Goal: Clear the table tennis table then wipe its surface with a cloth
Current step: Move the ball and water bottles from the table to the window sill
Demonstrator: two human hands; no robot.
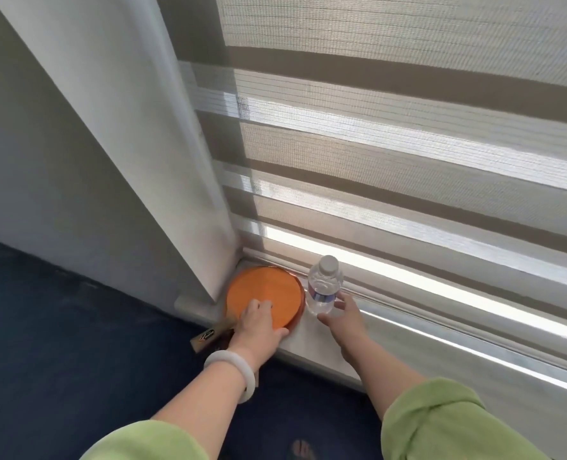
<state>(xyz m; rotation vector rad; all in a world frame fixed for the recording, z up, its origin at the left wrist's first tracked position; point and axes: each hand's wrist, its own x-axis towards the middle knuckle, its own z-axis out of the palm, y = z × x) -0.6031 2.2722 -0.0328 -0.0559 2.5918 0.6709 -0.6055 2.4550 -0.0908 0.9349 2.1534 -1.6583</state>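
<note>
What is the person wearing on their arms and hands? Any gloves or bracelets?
Both arms have soft light green sleeves, the left sleeve and the right sleeve, bunched up so the forearms are uncovered. On the left wrist there is a smooth, chunky white bangle. The left hand and the right hand wear no gloves.

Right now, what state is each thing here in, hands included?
paddle: flat on the sill, orange face up, handle overhanging.
water bottle: upright, capped, on the sill.
left hand: rests on the paddle.
right hand: open, fingers spread beside the water bottle.
blind: lowered to the sill.
</note>
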